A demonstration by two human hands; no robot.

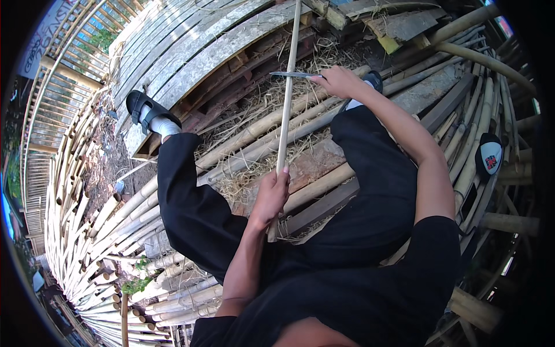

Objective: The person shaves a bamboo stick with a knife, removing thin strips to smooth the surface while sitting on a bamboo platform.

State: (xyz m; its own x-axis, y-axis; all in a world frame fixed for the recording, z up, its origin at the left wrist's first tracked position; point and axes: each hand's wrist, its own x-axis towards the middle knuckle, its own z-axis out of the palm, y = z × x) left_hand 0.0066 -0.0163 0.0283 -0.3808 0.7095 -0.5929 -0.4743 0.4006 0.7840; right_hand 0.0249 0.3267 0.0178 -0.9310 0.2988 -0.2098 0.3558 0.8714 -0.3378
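Observation:
A long, pale bamboo strip (286, 113) runs from my lap up past the top edge of the view. My left hand (272, 195) is wrapped round its lower part, and the strip's near end sticks out below the fist. Farther along, my right hand (342, 82) grips the handle of a knife (295, 74). The blade points left and lies across the strip, seemingly touching it. My right arm is stretched forward, while the left is bent close to my body.
Bamboo poles (248, 132) and curly shavings (237, 173) lie between my legs. A slatted wooden platform (191, 46) stands ahead on the left. Many cut poles (75, 225) are stacked at the left. A cap (490, 156) rests on poles at the right. Behind the stack rises a bamboo fence (63, 75).

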